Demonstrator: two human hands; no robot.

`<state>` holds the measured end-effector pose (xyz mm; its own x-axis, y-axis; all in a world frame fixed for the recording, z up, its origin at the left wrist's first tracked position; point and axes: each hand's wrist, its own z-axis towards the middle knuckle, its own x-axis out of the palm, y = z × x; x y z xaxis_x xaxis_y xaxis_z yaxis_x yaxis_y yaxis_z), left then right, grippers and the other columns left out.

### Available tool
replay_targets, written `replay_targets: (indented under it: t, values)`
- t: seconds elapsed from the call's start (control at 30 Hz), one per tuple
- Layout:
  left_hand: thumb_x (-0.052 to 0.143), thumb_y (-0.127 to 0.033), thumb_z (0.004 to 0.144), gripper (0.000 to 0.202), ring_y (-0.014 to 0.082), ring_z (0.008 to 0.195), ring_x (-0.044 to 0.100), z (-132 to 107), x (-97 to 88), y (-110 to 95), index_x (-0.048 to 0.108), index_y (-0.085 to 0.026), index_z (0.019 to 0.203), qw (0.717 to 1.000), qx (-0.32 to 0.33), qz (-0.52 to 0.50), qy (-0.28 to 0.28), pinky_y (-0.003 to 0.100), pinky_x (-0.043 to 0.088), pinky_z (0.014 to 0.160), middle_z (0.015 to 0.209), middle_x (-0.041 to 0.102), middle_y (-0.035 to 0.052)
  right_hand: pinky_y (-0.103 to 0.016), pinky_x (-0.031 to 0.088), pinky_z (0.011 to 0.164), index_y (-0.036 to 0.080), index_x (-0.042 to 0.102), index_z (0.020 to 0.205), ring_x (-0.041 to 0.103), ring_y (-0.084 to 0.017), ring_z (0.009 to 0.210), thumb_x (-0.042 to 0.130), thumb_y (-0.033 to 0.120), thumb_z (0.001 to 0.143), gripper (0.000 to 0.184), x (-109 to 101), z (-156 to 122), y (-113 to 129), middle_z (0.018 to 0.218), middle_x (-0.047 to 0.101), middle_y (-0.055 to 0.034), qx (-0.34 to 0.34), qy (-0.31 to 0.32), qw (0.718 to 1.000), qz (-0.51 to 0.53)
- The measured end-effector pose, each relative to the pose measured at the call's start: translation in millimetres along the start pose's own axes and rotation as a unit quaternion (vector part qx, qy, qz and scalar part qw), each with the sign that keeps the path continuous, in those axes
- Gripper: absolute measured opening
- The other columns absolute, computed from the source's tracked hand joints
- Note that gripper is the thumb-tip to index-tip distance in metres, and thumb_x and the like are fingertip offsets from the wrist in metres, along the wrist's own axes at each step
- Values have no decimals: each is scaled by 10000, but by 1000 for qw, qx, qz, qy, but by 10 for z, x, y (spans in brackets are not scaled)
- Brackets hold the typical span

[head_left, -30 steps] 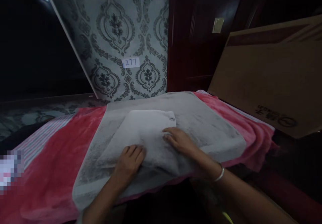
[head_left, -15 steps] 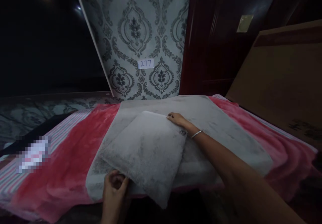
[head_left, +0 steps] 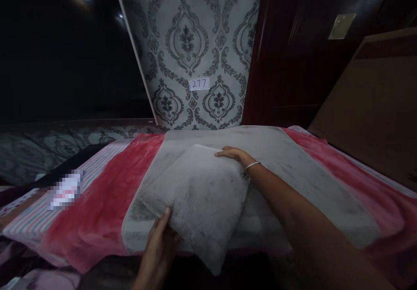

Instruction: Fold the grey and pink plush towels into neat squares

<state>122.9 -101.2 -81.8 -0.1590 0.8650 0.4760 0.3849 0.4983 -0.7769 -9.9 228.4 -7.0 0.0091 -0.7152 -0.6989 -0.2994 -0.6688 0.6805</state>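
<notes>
A greyish-white, stained square of cloth lies at a slant on a larger pale grey cloth, with one corner hanging past the front edge. My left hand grips its lower left edge, the thumb on top and the fingers hidden underneath. At the far right corner, my right hand is closed on the cloth's edge between thumb and fingers. A thin bangle circles that wrist. Whether the square is one layer or folded, I cannot tell.
A red and pink blanket spreads beneath on both sides, over a striped cloth. A dark screen stands behind at left. A large cardboard box leans at right. Patterned wallpaper bears a paper label reading 277.
The view has swung slightly left. My left hand has moved up along the edge and its thumb now lies on the square cloth. My right hand stays at the far corner, its fingers flatter.
</notes>
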Motion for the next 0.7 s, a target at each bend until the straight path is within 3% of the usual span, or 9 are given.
replay_targets:
  t: [0.13, 0.3, 0.37, 0.43, 0.5, 0.6, 0.7]
  values:
    - [816, -206, 644, 430, 230, 821, 736, 56, 143, -235, 659, -180, 1043, 997, 72, 35, 0, 303, 594, 706, 890, 756, 58, -242, 515, 649, 117, 659, 1210, 680, -198, 832, 688, 398, 838, 466, -24, -151, 115, 1081, 739, -103, -5, -20, 999, 45]
    - [766, -132, 576, 393, 256, 792, 721, 202, 358, -1073, 695, -132, 962, 986, 145, 67, 50, 290, 581, 671, 806, 739, 54, -218, 489, 573, 110, 697, 1043, 638, -160, 673, 635, 284, 849, 269, -332, -566, 214, 885, 745, -77, -99, -34, 969, 223]
    - [718, -116, 613, 376, 232, 735, 708, 365, 448, -1400, 695, -116, 988, 981, 159, 84, 75, 274, 569, 640, 780, 728, 43, -212, 482, 557, 120, 696, 1016, 618, -146, 636, 642, 281, 847, 239, -468, -714, 183, 862, 740, -69, -117, -56, 954, 269]
    - [646, -119, 699, 304, 177, 658, 678, 596, 515, -1576, 689, -101, 1000, 973, 165, 125, 101, 245, 547, 629, 728, 705, 20, -209, 492, 573, 141, 693, 1050, 627, -143, 656, 642, 292, 860, 248, -500, -806, 92, 903, 745, -68, -100, -95, 949, 283]
    - [596, -124, 751, 218, 141, 573, 634, 855, 541, -1556, 686, -101, 949, 961, 160, 206, 94, 220, 510, 590, 656, 671, 5, -219, 506, 591, 138, 684, 1099, 642, -149, 677, 601, 285, 893, 266, -383, -842, -59, 938, 749, -77, -49, -126, 953, 270]
    - [672, -110, 676, 133, 150, 483, 568, 1185, 501, -1279, 667, -134, 807, 932, 128, 336, 41, 223, 436, 494, 563, 627, 1, -241, 503, 572, 72, 683, 1070, 640, -165, 639, 557, 224, 898, 262, -29, -828, -358, 858, 742, -103, 32, -140, 963, 227]
    - [735, -120, 639, 163, 163, 480, 554, 1373, 431, -1020, 651, -161, 772, 913, 132, 385, 14, 236, 410, 486, 523, 600, -9, -240, 496, 579, 57, 692, 1065, 654, -175, 655, 562, 218, 896, 267, 252, -765, -621, 830, 740, -100, 68, -151, 969, 182]
